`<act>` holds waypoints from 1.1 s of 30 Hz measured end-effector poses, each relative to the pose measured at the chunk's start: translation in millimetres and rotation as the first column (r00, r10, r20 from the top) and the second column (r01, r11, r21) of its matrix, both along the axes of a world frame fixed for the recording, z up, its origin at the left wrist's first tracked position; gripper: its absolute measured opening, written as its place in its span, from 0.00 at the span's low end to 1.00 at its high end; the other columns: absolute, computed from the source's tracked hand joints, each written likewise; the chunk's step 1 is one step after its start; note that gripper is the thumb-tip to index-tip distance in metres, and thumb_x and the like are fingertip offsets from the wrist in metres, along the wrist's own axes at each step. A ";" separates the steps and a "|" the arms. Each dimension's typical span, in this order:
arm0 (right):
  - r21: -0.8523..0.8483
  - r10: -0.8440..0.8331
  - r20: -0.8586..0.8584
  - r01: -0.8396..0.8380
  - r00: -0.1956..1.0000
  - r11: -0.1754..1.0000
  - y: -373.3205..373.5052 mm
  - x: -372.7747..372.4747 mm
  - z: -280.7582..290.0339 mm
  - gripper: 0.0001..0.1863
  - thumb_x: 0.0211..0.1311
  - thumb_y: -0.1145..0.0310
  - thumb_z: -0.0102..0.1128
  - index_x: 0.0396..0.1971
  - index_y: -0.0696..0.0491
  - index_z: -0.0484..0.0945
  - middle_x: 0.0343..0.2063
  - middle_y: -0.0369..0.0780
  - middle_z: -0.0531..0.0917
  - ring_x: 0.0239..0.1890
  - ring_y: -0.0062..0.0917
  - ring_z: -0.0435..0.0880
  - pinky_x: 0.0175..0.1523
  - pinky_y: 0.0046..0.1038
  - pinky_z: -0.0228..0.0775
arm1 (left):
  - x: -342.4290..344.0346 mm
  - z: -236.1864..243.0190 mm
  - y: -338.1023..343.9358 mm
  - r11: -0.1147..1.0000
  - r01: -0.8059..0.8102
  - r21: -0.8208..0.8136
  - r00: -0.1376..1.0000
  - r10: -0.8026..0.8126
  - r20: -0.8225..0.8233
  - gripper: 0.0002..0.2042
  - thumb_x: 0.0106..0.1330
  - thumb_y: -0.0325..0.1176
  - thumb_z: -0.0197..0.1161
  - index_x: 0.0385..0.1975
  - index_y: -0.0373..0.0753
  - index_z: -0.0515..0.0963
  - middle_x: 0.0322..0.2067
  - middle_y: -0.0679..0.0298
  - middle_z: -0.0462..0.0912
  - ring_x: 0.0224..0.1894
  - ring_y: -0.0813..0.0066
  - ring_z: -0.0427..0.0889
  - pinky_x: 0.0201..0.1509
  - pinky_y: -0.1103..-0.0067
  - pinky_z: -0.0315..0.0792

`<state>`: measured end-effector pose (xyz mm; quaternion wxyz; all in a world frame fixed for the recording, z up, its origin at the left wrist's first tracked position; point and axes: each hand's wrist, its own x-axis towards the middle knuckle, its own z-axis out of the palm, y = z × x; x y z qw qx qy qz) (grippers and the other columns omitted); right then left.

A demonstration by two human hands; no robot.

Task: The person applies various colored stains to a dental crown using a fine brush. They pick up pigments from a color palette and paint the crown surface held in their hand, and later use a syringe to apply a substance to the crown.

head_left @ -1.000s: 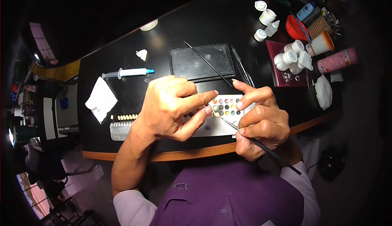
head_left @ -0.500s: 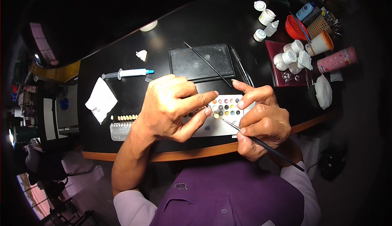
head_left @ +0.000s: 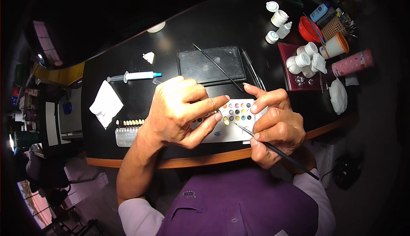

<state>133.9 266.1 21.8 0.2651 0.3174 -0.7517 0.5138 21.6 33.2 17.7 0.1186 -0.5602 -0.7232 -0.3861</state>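
Note:
My left hand [head_left: 181,112] is closed in a pinch, thumb and forefinger at a small pale-yellow tooth-shaped piece [head_left: 226,120]. Whether the fingertips grip it directly or by a thin holder is too small to tell. In my right hand [head_left: 277,127] is a fine brush [head_left: 282,154] with a dark handle, slanting down to the right. Its tip is just right of the tooth-shaped piece, with a small gap. Beneath both hands lies a white palette [head_left: 209,138] with rows of coloured round spots, partly hidden by my left hand.
Behind my hands lies a flat black case [head_left: 188,65] with another brush [head_left: 213,63] across it; a pen [head_left: 253,68] is alongside. A syringe [head_left: 139,77], folded white tissue [head_left: 106,103] and tooth shade guide [head_left: 127,137] are left. Jars [head_left: 295,63] stand on a dark-red tray [head_left: 285,50] at right.
The brush in my right hand has drawn back slightly to the right, its tip leaving the tooth-shaped piece. My left hand stays nearly still.

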 end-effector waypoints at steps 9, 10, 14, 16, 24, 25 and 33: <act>0.020 -0.057 -0.006 0.057 0.998 0.998 -6.1 -1.4 2.8 0.10 0.40 0.82 0.66 0.25 0.53 0.79 0.24 0.35 0.82 0.43 0.37 0.85 0.68 0.58 0.78 | 1.6 -2.4 -1.0 0.999 -0.022 -0.045 1.000 0.022 -0.002 0.18 0.50 0.33 0.73 0.44 0.41 0.93 0.15 0.71 0.72 0.17 0.74 0.70 0.25 0.73 0.60; 0.018 -0.059 -0.005 0.059 0.998 0.998 -6.5 -1.3 2.8 0.10 0.40 0.82 0.66 0.25 0.53 0.80 0.24 0.35 0.83 0.43 0.37 0.85 0.68 0.58 0.78 | 1.6 -1.4 -0.8 0.999 -0.026 -0.045 1.000 0.025 -0.008 0.15 0.52 0.34 0.73 0.41 0.41 0.92 0.16 0.71 0.71 0.16 0.73 0.72 0.24 0.72 0.62; 0.021 -0.059 -0.011 0.059 0.998 0.998 -7.5 -2.5 1.1 0.10 0.40 0.82 0.66 0.24 0.53 0.80 0.24 0.35 0.83 0.43 0.37 0.85 0.68 0.58 0.78 | 2.0 -0.4 -1.9 0.997 -0.039 -0.064 0.999 0.038 -0.020 0.12 0.55 0.36 0.73 0.39 0.42 0.91 0.16 0.70 0.70 0.16 0.72 0.73 0.23 0.72 0.65; 0.032 -0.055 -0.007 0.055 0.998 0.998 -7.0 -2.4 2.3 0.09 0.40 0.82 0.66 0.24 0.53 0.80 0.24 0.35 0.82 0.43 0.37 0.85 0.68 0.58 0.78 | 1.9 -0.1 -2.0 0.997 -0.039 -0.066 0.999 0.038 -0.018 0.12 0.55 0.36 0.73 0.39 0.42 0.91 0.16 0.71 0.70 0.16 0.72 0.73 0.23 0.72 0.65; 0.003 -0.032 -0.011 0.032 0.999 0.999 -2.0 1.3 2.2 0.09 0.40 0.82 0.65 0.24 0.54 0.79 0.24 0.36 0.81 0.43 0.37 0.85 0.68 0.61 0.77 | 2.6 -1.0 -0.5 0.998 -0.043 -0.051 0.999 0.042 -0.017 0.17 0.51 0.33 0.73 0.42 0.42 0.92 0.15 0.72 0.70 0.16 0.75 0.69 0.24 0.73 0.59; 0.009 -0.053 -0.027 0.053 0.998 0.999 -3.1 0.5 0.4 0.09 0.40 0.82 0.66 0.24 0.54 0.79 0.24 0.36 0.81 0.43 0.36 0.85 0.68 0.61 0.77 | 3.3 1.0 -0.5 0.995 -0.068 -0.078 0.997 0.065 -0.034 0.15 0.53 0.35 0.74 0.41 0.42 0.92 0.15 0.71 0.70 0.16 0.73 0.71 0.23 0.73 0.62; 0.093 -0.076 -0.020 0.077 0.997 0.993 -4.8 -0.3 2.3 0.08 0.43 0.81 0.69 0.24 0.54 0.80 0.25 0.35 0.82 0.43 0.36 0.84 0.69 0.60 0.75 | 6.1 3.7 -0.8 0.984 -0.107 -0.141 0.993 0.099 -0.064 0.13 0.55 0.37 0.74 0.39 0.42 0.91 0.16 0.70 0.71 0.17 0.72 0.74 0.23 0.72 0.66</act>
